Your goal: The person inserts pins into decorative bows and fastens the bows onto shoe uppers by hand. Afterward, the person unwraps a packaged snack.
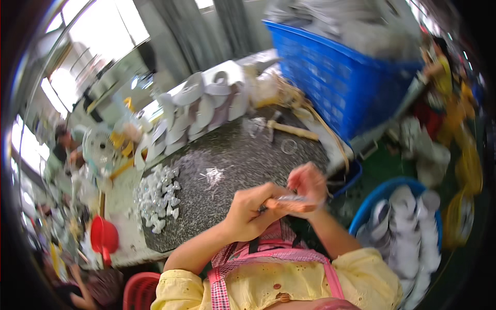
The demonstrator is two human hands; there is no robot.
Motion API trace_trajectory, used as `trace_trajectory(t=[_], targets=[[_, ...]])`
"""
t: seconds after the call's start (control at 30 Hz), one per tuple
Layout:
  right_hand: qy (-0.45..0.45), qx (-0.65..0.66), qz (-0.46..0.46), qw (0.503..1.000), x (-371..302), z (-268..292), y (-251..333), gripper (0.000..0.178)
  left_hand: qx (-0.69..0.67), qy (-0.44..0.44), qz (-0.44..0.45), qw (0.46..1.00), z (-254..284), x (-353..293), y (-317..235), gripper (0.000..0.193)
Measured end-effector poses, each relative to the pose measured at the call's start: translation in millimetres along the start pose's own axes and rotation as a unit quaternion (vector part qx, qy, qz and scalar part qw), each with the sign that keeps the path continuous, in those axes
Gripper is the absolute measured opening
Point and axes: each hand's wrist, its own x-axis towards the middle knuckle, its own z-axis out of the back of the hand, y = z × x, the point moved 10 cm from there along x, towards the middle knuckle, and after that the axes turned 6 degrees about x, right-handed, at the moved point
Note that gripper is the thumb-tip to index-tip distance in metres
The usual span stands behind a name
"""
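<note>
My left hand [254,209] is closed round a flat orange-brown piece [294,205] with a shiny greyish top, held above the near edge of the dark speckled slab [206,206]. Just beyond its right end, my right hand [309,185] is raised with bent fingers. Motion smears those fingers, so whether they grip anything is unclear. Thin whitish slivers [212,176] lie on the slab, left of my hands. Further left is a heap of small shiny whitish pieces [157,196]. A hammer [294,130] with a wooden handle rests towards the back, by a clear ring [289,146].
Grey-white shoe uppers [199,103] stand along the slab's far side. Behind on the right is a large blue crate [336,77] of grey material. A blue tub [356,222] of pale shoe parts sits at my right. At left are a red scoop [105,235] and a fan [101,147].
</note>
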Motion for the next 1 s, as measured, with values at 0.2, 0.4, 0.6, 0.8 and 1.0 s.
trace_trajectory(t=[0.2,0.4,0.6,0.8,1.0], targets=[[0.187,-0.273,-0.174,0.927,-22.3,-40.3,-168.9,0.01,-0.089,-0.091,0.165,0.978,51.0,-93.2,107.0,0.021],[0.432,-0.23,-0.104,0.866,-32.9,-123.8,-221.1,0.009,-0.03,-0.234,0.039,0.971,119.8,-120.3,112.7,0.017],[0.216,-0.508,0.07,0.831,70.2,-65.3,-199.2,0.002,-0.018,-0.192,0.07,0.979,128.0,-136.6,175.5,0.021],[-0.119,-0.361,-0.09,0.921,92.0,63.4,-208.7,0.007,-0.088,-0.177,0.12,0.973,101.6,-147.8,230.8,0.02],[-0.086,-0.439,-0.102,0.888,91.4,64.7,-210.1,0.004,-0.154,-0.156,0.127,0.967,96.2,-153.6,241.3,0.022]])
